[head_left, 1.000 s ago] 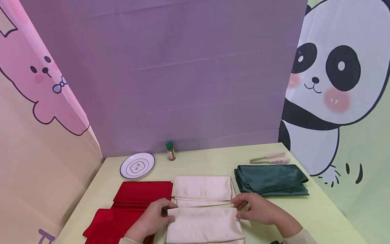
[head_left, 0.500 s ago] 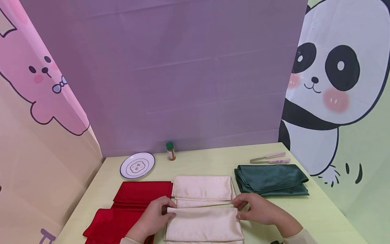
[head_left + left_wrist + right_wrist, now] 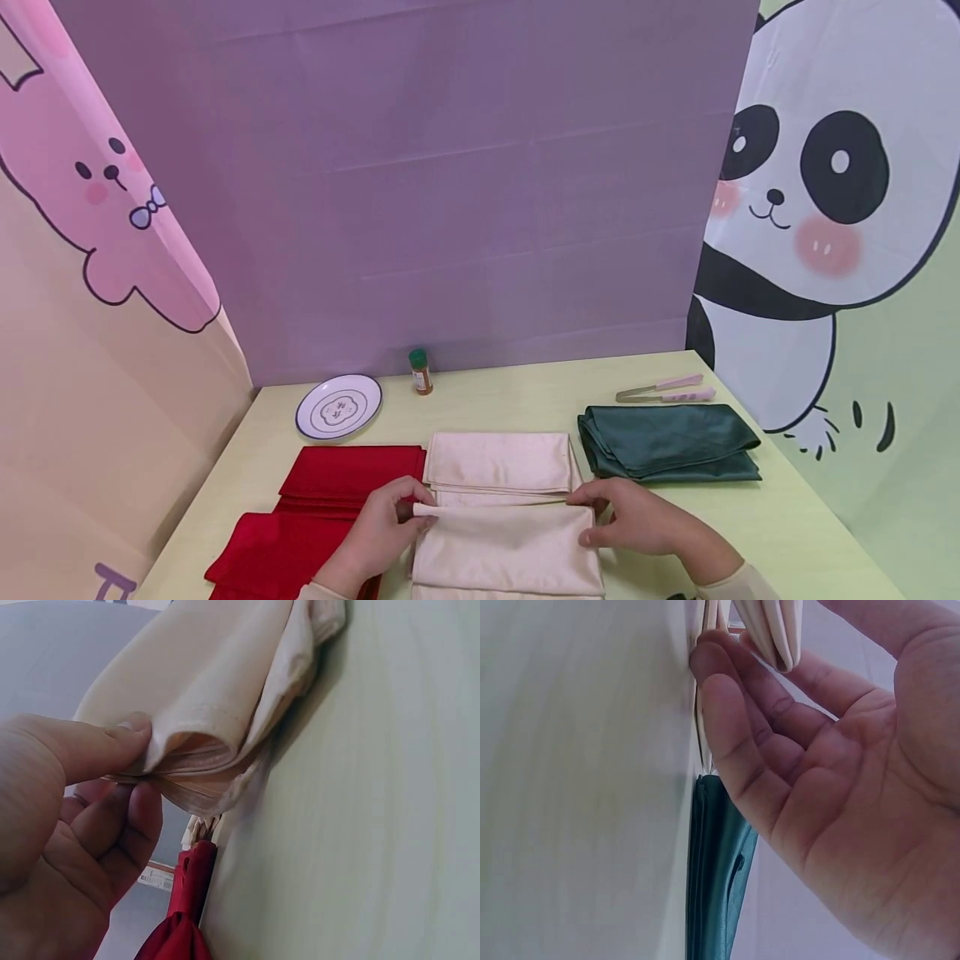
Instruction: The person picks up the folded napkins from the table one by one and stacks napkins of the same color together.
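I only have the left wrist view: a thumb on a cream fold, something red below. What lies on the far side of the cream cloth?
Observer: A folded green cloth, beside the cream cloth.
Operator: Where is the other hand?
Observer: The right hand has its grip on the fold's right end; the left hand pinches the left end.
Operator: Anything behind the cloths?
Observer: A plate, a small spice jar and tongs.
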Demonstrator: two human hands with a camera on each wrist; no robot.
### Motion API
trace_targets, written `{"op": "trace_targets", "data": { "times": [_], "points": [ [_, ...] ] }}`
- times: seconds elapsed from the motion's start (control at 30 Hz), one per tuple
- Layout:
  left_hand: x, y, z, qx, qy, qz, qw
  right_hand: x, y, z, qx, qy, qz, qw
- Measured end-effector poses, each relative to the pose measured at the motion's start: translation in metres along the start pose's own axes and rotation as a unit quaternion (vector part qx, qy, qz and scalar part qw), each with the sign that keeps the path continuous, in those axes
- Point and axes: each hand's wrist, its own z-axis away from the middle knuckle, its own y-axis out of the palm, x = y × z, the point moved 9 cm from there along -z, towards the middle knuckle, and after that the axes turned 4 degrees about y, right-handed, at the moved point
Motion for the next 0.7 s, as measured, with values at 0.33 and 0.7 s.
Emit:
{"op": "trace_targets", "data": {
  "times": [0.33, 0.7],
  "points": [
    [-0.007, 0.001, 0.000, -0.015, -0.003, 0.039, 0.9991, 0.007, -0.006, 0.002, -0.046, -0.030, 0.003, 0.998],
    [-0.007, 0.003, -0.001, -0.007, 0.019, 0.020, 0.9996, 0.013, -0.009, 0.003, -0.061, -0.044, 0.010, 0.997]
  ]
}}
